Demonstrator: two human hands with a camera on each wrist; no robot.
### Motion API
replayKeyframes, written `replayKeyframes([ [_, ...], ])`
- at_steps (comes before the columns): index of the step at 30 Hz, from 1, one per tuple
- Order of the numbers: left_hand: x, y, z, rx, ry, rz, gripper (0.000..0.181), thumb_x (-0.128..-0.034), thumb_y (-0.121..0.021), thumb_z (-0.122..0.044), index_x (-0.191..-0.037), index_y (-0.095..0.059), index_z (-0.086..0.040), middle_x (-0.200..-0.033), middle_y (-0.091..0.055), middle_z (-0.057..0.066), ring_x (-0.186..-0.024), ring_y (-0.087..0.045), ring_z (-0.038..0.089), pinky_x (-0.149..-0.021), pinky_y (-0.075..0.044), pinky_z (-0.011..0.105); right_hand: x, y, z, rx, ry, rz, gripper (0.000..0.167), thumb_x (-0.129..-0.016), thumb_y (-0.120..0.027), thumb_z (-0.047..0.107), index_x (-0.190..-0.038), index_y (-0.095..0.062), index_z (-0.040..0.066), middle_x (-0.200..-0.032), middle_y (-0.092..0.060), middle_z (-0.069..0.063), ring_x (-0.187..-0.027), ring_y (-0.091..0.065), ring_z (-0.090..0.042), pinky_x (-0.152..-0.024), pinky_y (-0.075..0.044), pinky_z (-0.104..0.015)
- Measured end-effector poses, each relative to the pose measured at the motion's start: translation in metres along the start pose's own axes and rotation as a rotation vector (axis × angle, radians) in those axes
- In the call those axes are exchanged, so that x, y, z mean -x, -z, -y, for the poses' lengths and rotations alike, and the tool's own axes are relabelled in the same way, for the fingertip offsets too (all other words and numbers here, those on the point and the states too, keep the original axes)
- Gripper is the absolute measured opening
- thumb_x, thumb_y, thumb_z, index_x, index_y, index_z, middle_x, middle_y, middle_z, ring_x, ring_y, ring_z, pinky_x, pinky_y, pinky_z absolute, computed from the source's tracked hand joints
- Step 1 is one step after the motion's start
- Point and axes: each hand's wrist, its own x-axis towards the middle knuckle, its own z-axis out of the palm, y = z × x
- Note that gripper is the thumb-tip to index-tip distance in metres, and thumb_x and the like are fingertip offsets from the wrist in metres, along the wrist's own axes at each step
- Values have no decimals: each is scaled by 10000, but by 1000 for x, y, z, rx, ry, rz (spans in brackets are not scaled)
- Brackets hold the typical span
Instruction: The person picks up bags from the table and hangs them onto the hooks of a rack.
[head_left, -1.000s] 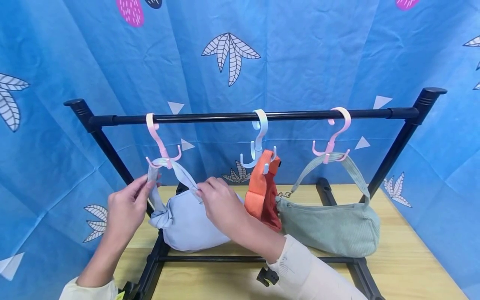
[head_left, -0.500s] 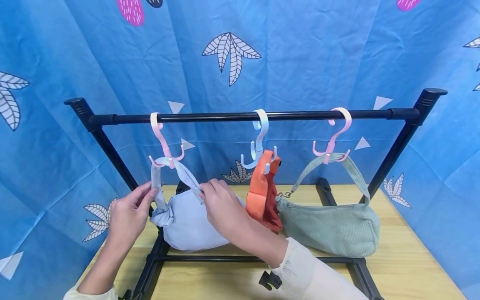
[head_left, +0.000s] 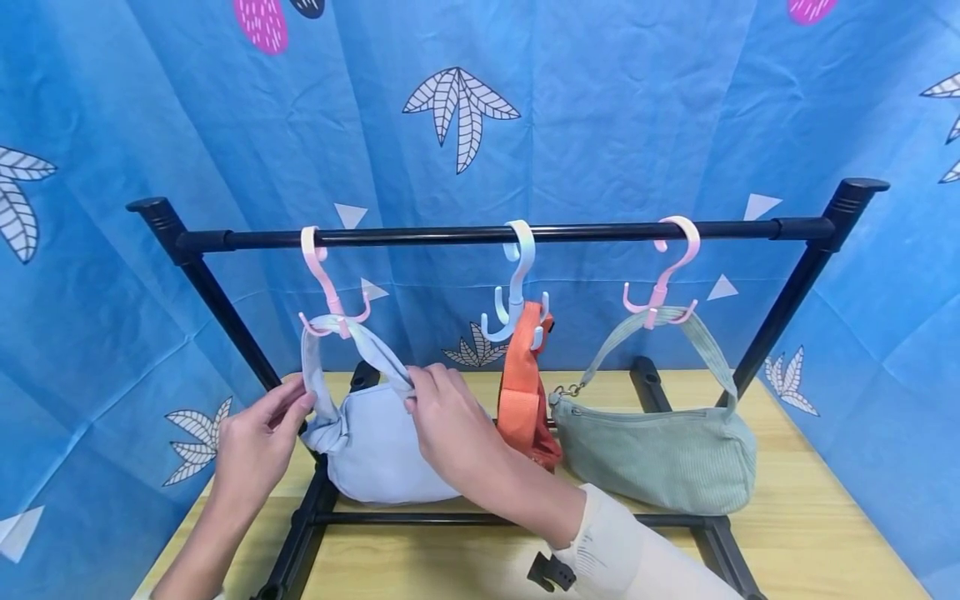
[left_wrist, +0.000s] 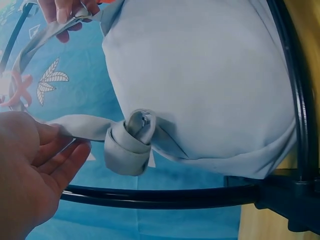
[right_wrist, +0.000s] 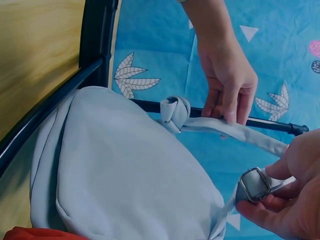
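Observation:
A pale blue-grey handbag [head_left: 390,454] hangs by its strap [head_left: 377,352] from the left pink hook [head_left: 326,287]. My left hand [head_left: 258,437] pinches the strap's left side, just above a knot [left_wrist: 127,150] near the bag's corner. On the right side, my right hand [head_left: 459,429] grips the strap between thumb and fingers. Right beside those fingers sits a square metal buckle [right_wrist: 243,189], shown in the right wrist view. Between both hands the strap runs up over the hook as a loop. My right hand and forearm cover part of the bag in the head view.
The hooks hang on a black rack bar [head_left: 420,236]. An orange bag [head_left: 519,400] is on the blue hook [head_left: 517,292] in the middle. At right, a green corduroy bag [head_left: 660,458] hangs from another pink hook [head_left: 660,287]. Below lies a wooden tabletop [head_left: 810,500]; behind is a blue curtain [head_left: 615,108].
My left hand has slid down the strap towards the knot. The left pink hook has shifted slightly right along the bar. The orange bag has turned on its hook. My right hand moved slightly right.

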Motion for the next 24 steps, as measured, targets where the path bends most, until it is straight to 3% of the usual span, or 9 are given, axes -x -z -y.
replayKeyframes([
  [10, 4, -3, 7, -3, -25, 5, 317, -901, -776, -11, -1216, -748, -13, -1104, -779, 221, -927, -762, 382, -778, -405, -55, 9, 2, -4, -57, -49, 34, 568, -1015, -675, 216, -1493, -471, -14, -1218, -623, -116, -1064, -604, -202, -911, -610, -288],
  [14, 4, -4, 7, -16, -22, 8, 300, -903, -778, -19, -1203, -755, -22, -1083, -792, 187, -905, -773, 62, -792, -413, -49, 14, 4, -4, -56, -64, 37, 637, -1007, -687, 222, -1537, -417, -9, -1298, -598, -130, -1148, -605, -226, -973, -599, -324],
  [17, 6, -4, 8, -12, -19, 14, 273, -916, -767, -25, -1189, -758, -21, -1081, -796, 172, -919, -613, -225, -803, -416, -47, 18, 6, -4, -60, -76, 43, 670, -1005, -691, 234, -1557, -391, 0, -1368, -570, -141, -1210, -593, -244, -1007, -586, -350],
  [20, 7, -3, 8, 2, -16, 21, 242, -928, -753, -27, -1170, -765, -23, -1085, -797, 166, -927, -498, -331, -813, -415, -48, 21, 8, -5, -64, -86, 52, 688, -1006, -690, 251, -1566, -376, 5, -1421, -544, -150, -1252, -577, -259, -1025, -577, -368],
  [24, 11, -3, 7, 3, -13, 27, 217, -937, -747, -45, -1152, -779, -47, -1076, -802, 150, -922, -493, -336, -805, -417, -47, 25, 12, -5, -69, -85, 64, 699, -1008, -686, 264, -1572, -365, 6, -1463, -518, -155, -1292, -555, -273, -1059, -558, -383],
])
